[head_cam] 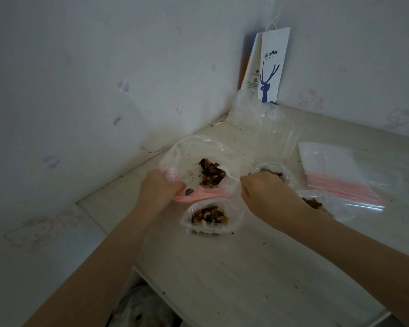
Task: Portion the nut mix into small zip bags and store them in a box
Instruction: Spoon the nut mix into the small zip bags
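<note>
A clear zip bag point(194, 152) with a pink zip strip lies on the pale table point(234, 267), a dark clump of nut mix point(211, 173) inside it. My left hand point(161, 187) grips the pink strip at the bag's left end. My right hand point(267, 192) pinches the strip's right end. In front of the bag lies a small filled bag of nut mix point(210, 215). Two more filled bags point(276, 172) point(316, 204) sit partly hidden behind my right hand and wrist.
A stack of unused zip bags point(338, 175) with pink strips lies at the right. A crumpled clear plastic bag point(257, 114) and a white coffee paper bag point(269, 67) stand in the wall corner. Crumbs dot the table. Its front-left edge drops off near my left arm.
</note>
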